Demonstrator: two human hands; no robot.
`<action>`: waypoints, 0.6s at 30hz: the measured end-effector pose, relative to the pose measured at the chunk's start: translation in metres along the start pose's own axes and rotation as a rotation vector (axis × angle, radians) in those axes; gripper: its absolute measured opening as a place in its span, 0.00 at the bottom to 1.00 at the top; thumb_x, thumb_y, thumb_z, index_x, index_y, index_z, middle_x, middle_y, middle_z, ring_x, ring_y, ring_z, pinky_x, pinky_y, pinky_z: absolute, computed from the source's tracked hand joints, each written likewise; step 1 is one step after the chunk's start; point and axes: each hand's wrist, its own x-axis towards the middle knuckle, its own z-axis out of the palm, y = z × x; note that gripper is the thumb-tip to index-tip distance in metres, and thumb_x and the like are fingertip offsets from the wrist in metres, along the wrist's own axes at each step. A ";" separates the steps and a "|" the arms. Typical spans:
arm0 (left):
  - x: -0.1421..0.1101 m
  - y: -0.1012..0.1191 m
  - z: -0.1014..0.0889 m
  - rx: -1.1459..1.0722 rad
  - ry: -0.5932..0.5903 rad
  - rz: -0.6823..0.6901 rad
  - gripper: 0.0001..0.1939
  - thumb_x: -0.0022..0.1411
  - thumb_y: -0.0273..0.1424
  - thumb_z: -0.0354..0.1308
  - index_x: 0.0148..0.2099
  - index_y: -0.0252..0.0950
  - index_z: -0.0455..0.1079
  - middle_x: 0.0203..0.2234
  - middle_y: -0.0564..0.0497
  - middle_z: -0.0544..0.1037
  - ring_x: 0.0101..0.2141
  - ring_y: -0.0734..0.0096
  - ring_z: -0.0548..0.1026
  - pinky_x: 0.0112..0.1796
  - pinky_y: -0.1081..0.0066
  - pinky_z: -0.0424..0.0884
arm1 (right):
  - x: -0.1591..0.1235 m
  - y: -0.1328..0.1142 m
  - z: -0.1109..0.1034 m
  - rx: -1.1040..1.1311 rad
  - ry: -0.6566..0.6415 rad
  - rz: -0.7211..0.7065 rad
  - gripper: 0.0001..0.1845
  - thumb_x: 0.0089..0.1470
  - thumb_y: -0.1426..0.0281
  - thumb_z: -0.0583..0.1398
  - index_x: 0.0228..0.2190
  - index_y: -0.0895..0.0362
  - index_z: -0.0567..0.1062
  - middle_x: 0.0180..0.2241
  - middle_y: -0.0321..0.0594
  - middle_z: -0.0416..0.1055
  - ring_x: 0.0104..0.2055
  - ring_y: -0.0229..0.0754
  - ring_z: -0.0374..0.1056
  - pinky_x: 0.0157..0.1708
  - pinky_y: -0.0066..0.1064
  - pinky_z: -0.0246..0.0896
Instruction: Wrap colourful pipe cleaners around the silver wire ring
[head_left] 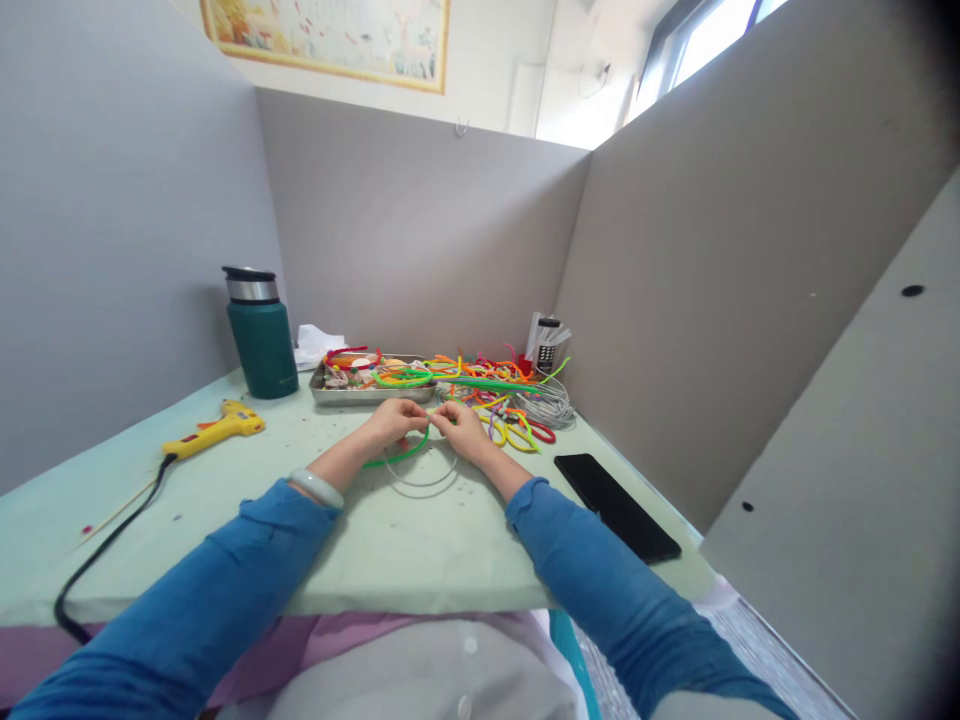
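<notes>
My left hand [393, 424] and my right hand [463, 430] meet fingertip to fingertip above the middle of the table, both pinched closed. A green pipe cleaner [409, 454] runs from the pinch down and to the left, curving beneath my left hand. Below the hands hangs or lies a thin grey wire loop [424, 492], whose top passes up behind the fingers. The fingers cover the spot where the pipe cleaner and the wire come together. Just beyond the hands sits a metal tray [367, 397] of small craft pieces, with a green ring on its edge.
A pile of coloured pipe cleaners [487, 375] and a coil of grey wire [551, 408] lie behind my right hand. Yellow-handled scissors [520, 434] rest there too. A phone [619, 507] is at right; a yellow glue gun [216, 430] and green bottle [262, 345] are left.
</notes>
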 end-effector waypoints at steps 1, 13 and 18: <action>0.000 0.000 0.000 0.000 0.000 -0.003 0.15 0.44 0.38 0.60 0.32 0.31 0.69 0.24 0.53 0.72 0.19 0.81 0.64 0.17 0.79 0.62 | 0.000 0.000 0.000 -0.001 -0.001 -0.002 0.12 0.49 0.63 0.55 0.24 0.59 0.70 0.22 0.33 0.66 0.25 0.33 0.59 0.27 0.25 0.53; 0.000 0.001 0.000 -0.006 0.000 -0.072 0.14 0.43 0.38 0.62 0.28 0.32 0.69 0.19 0.55 0.68 0.15 0.82 0.61 0.17 0.77 0.61 | 0.000 0.001 0.001 -0.013 -0.008 -0.007 0.11 0.48 0.64 0.55 0.25 0.59 0.70 0.23 0.33 0.66 0.26 0.34 0.59 0.27 0.25 0.53; 0.001 -0.003 -0.001 -0.005 -0.025 -0.083 0.16 0.43 0.41 0.61 0.28 0.32 0.69 0.17 0.56 0.67 0.13 0.83 0.59 0.16 0.77 0.58 | 0.000 0.001 0.001 -0.014 -0.003 -0.009 0.11 0.48 0.64 0.55 0.24 0.59 0.69 0.22 0.33 0.65 0.26 0.34 0.59 0.27 0.25 0.52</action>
